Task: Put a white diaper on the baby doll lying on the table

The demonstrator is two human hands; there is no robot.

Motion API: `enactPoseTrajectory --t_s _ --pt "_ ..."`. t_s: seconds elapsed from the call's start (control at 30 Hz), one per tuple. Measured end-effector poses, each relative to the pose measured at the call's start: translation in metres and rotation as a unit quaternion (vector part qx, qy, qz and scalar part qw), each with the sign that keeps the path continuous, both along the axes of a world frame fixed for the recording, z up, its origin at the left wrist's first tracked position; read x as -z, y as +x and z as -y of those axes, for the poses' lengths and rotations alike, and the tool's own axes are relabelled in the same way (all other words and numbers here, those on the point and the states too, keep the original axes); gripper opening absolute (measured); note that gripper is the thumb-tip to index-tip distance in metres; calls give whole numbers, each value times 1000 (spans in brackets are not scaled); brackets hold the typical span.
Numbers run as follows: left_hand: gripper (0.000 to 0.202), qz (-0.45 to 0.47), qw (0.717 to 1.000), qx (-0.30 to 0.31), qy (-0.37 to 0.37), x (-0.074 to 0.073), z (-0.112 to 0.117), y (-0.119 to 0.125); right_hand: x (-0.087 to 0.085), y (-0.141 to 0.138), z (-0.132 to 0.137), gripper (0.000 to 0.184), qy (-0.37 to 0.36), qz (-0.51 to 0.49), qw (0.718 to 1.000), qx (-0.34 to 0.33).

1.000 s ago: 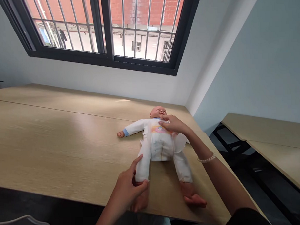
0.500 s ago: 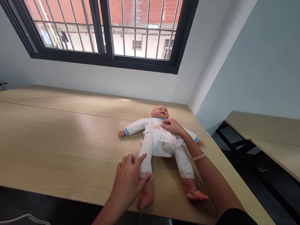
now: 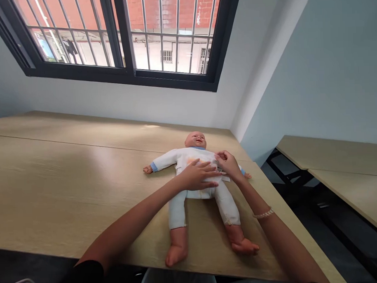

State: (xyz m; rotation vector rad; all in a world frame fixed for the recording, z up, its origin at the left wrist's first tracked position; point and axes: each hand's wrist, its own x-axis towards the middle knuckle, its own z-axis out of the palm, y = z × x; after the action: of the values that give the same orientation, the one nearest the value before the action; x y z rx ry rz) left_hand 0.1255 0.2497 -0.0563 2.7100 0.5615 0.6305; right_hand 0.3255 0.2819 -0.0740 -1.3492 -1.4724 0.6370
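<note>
Baby doll (image 3: 195,140), bodysuit (image 3: 183,159), left hand (image 3: 197,176), right hand (image 3: 228,164), both on it

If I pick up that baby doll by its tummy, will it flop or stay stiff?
The baby doll would probably flop, since its white cloth suit looks soft and its legs lie splayed. Its head and feet look like firm plastic, so they may feel heavier than the body.
</note>
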Motion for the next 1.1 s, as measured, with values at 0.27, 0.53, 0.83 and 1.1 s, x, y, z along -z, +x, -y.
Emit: enactPoseTrajectory --t_s 0.27,0.53,0.83,1.1 --pt "50 -191 968 -164 0 -18 -35 10 20 45 42 22 -26 247 966 68" --pt "55 -167 961 -219 2 -11 -45 13 0 25 55 42 -17 115 990 -79" --pt "36 -54 965 -248 63 -5 -37 15 14 -4 62 23 -17 -83 985 -153" --pt "24 68 990 -118 47 -12 -32 15 22 -10 58 24 -14 -95 983 -156"
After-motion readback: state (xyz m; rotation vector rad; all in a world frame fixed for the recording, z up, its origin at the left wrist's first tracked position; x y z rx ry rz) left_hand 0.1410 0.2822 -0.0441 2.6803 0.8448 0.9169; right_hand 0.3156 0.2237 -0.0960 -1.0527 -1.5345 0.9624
